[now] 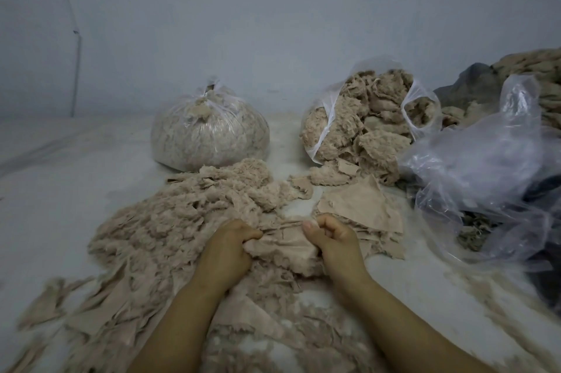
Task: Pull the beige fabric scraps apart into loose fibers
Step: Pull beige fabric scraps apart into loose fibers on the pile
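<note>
A beige fabric scrap (283, 243) is stretched between both hands at the centre of the view. My left hand (232, 246) grips its left end with curled fingers. My right hand (332, 240) grips its right end, thumb on top. A wide heap of loose beige fibers (182, 214) spreads to the left and behind the hands. Flat beige scraps (361, 205) lie just beyond my right hand. More scraps and fluff (100, 306) cover the white floor near my forearms.
A tied clear bag of fibers (209, 132) stands at the back centre. An open clear bag of beige scraps (367, 120) stands to its right. Crumpled empty plastic bags (491, 166) and dark cloth fill the right side. A pale wall lies behind.
</note>
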Demonstrator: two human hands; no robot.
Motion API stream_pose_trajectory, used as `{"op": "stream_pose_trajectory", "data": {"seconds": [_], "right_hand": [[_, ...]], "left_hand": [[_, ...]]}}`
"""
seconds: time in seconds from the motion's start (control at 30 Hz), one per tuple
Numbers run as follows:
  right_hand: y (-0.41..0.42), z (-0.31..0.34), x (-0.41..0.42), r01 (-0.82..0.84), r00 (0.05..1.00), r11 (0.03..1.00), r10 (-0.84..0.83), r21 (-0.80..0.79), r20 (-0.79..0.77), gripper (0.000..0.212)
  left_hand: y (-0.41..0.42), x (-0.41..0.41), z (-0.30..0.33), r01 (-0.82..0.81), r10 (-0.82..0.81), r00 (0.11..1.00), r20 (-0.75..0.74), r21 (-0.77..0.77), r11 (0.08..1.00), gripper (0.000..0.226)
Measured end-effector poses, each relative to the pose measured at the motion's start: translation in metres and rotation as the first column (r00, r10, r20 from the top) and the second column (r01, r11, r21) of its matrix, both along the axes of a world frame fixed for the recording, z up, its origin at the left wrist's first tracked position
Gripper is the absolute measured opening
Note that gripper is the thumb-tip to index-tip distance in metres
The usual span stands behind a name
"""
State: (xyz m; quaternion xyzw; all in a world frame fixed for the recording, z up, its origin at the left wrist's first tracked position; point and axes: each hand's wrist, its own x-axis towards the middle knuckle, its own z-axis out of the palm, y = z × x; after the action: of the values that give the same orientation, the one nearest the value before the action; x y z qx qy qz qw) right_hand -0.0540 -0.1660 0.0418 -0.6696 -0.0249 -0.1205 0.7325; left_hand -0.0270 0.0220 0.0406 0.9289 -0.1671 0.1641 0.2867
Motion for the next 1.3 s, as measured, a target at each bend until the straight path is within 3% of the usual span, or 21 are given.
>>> {"op": "stream_pose_trajectory", "data": {"seconds": [0.1, 0.17, 0.27, 0.33, 0.4, 0.47, 0.53, 0.6, 0.67, 0.8, 0.97, 1.1, 1.2, 1.3], "right_hand": [[-0.001, 0.001, -0.001, -0.008, 0.998, 0.994, 0.015, 0.112, -0.063, 0.023], [-0.002, 0.002, -0.002, -0.026, 0.994, 0.992, 0.039, 0.123, -0.104, 0.019], [-0.003, 0.000, -0.002, -0.062, 0.992, 0.998, 0.062, 0.004, -0.111, 0.024], [-0.003, -0.002, -0.001, -0.075, 0.990, 0.994, 0.065, -0.076, -0.123, 0.032], [-0.001, -0.001, -0.001, -0.100, 0.988, 0.976, 0.074, -0.191, -0.137, 0.027], [0.002, -0.003, 0.000, -0.084, 0.993, 0.922, 0.044, -0.379, -0.114, 0.031], [0.007, -0.005, 0.000, 0.002, 0.999, 0.895, -0.017, -0.447, -0.030, 0.038], [0.009, -0.002, 0.000, 0.067, 0.998, 0.948, -0.066, -0.312, 0.012, 0.037], [0.006, 0.002, -0.001, 0.103, 0.994, 0.989, -0.099, -0.108, 0.045, 0.040], [-0.002, 0.008, -0.006, 0.124, 0.988, 0.991, -0.119, -0.041, 0.102, 0.039], [-0.002, 0.017, -0.010, 0.136, 0.978, 0.975, -0.160, 0.173, 0.135, 0.035], [-0.008, 0.020, -0.011, -0.075, 0.996, 0.907, 0.047, 0.414, 0.076, 0.027], [-0.015, 0.020, -0.010, -0.226, 0.968, 0.865, 0.252, 0.448, 0.001, 0.023], [-0.019, 0.017, -0.010, -0.302, 0.935, 0.903, 0.343, 0.305, -0.091, 0.021]], "left_hand": [[0.000, -0.006, 0.003, 0.058, -0.058, 0.998, 0.034, -0.001, 0.998, 0.021], [-0.002, -0.011, 0.009, 0.164, -0.165, 0.986, -0.008, -0.098, 0.982, 0.027], [-0.012, -0.016, 0.015, 0.230, -0.261, 0.965, -0.035, -0.373, 0.899, 0.036], [-0.019, -0.015, 0.012, 0.175, -0.217, 0.974, -0.059, -0.408, 0.896, 0.044], [-0.021, -0.013, 0.007, 0.154, -0.177, 0.983, -0.050, -0.306, 0.940, 0.038], [-0.018, -0.011, 0.001, 0.207, -0.215, 0.972, -0.094, -0.095, 0.974, 0.012], [-0.013, -0.005, -0.009, 0.282, -0.243, 0.941, -0.234, 0.152, 0.947, 0.058], [-0.013, -0.004, -0.010, 0.298, -0.186, 0.927, -0.326, 0.340, 0.892, 0.063], [-0.016, -0.002, -0.013, 0.274, -0.129, 0.932, -0.339, 0.425, 0.863, 0.056], [-0.020, -0.004, -0.015, 0.201, -0.070, 0.949, -0.307, 0.420, 0.885, 0.053], [-0.021, -0.002, -0.013, 0.144, -0.017, 0.963, -0.270, 0.457, 0.878, 0.051], [-0.018, -0.003, -0.010, 0.105, -0.006, 0.976, -0.219, 0.446, 0.889, 0.058], [-0.017, -0.005, -0.005, 0.091, -0.059, 0.992, -0.110, 0.309, 0.947, 0.052], [-0.025, -0.009, 0.011, 0.013, -0.001, 0.993, 0.115, -0.099, 0.995, 0.047]]}}
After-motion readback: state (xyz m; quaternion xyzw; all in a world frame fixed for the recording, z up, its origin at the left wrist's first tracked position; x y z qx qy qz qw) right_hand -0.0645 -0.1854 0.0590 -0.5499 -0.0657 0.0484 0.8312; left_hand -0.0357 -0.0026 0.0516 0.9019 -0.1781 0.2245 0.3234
